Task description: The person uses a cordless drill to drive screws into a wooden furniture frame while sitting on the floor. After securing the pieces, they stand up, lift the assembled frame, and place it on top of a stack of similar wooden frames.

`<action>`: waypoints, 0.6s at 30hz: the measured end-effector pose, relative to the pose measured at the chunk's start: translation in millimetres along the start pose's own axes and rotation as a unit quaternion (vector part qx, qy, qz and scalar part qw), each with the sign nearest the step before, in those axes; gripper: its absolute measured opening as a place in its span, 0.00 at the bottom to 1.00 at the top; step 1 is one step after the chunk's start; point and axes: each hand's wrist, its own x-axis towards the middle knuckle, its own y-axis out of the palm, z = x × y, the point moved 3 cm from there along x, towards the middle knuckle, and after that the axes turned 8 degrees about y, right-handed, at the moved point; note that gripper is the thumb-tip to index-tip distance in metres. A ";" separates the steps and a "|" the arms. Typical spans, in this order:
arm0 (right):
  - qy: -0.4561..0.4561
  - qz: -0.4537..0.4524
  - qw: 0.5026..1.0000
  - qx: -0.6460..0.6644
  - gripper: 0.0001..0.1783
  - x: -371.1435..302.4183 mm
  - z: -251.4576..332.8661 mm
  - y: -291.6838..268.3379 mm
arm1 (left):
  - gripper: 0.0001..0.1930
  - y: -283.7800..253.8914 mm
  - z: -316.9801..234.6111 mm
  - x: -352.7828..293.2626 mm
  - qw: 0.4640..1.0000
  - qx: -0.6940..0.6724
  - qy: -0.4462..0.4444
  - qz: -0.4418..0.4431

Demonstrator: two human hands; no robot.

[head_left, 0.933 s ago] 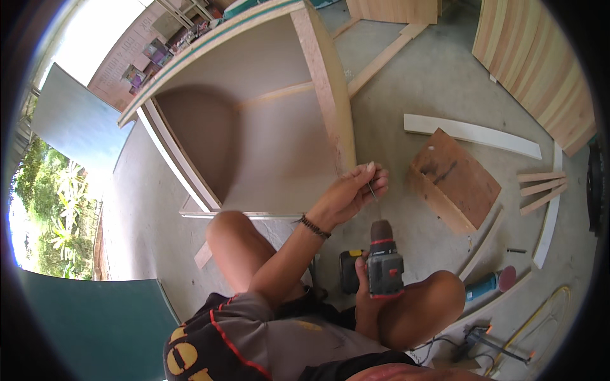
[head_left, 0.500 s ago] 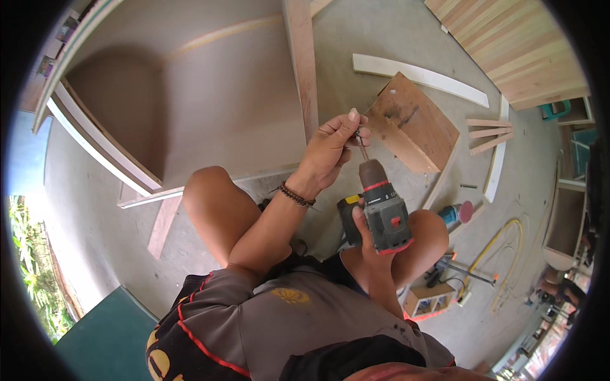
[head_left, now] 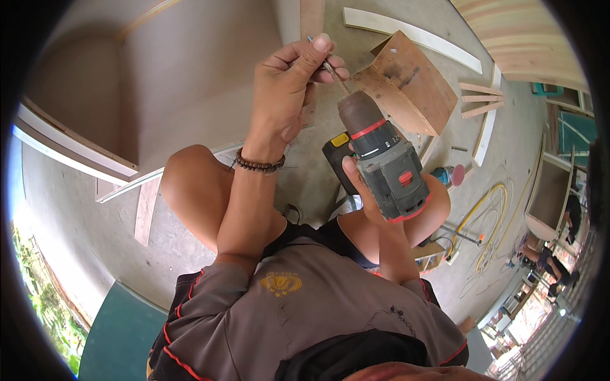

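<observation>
My right hand (head_left: 367,190) is wrapped round a cordless drill (head_left: 389,166) with a grey and black body and red trim. Its black and yellow battery (head_left: 337,152) shows to the left of the body. A thin driver bit (head_left: 340,80) sticks out of the chuck and points up and left. At the bit's end, the thumb and fingers of my left hand (head_left: 283,89) pinch a thin screw, mostly hidden by them; a slim bluish tip (head_left: 310,39) pokes out past the thumb. The drill is raised above my knees.
A large cabinet carcass (head_left: 197,82) lies ahead on the left. Beyond the drill stands a wooden box (head_left: 406,86), with white strips (head_left: 413,38) and short wood pieces (head_left: 481,98) nearby. A teal power tool (head_left: 448,175) and yellow hose (head_left: 502,206) lie on the right. Another person (head_left: 549,263) is far right.
Both hands and the drill have come closer to my head, and the left hand has moved left and up in view. The drill now tilts more to the left.
</observation>
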 end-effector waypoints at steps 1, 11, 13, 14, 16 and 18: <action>0.013 0.013 1.000 -0.003 0.33 4.5 8.9 3.2 | 0.17 -2.2 0.1 1.8 1.000 -0.021 0.002 -0.010; -0.040 -0.012 0.998 -0.056 0.43 21.3 30.7 4.4 | 0.14 8.0 3.8 24.6 0.984 -0.048 -0.169 0.038; -0.019 -0.012 1.000 -0.005 0.42 19.0 29.8 1.7 | 0.14 13.5 5.0 28.5 0.969 -0.064 -0.227 0.068; -0.009 -0.012 1.000 0.020 0.42 19.3 31.9 0.2 | 0.15 9.5 3.2 33.9 0.965 -0.056 -0.238 0.095; -0.037 -0.026 0.997 -0.058 0.42 23.8 44.3 -0.8 | 0.16 5.5 0.3 39.5 0.958 -0.053 -0.252 0.126; -0.053 -0.033 0.995 -0.079 0.42 28.5 54.5 1.3 | 0.16 4.3 -2.6 37.1 0.953 -0.075 -0.258 0.144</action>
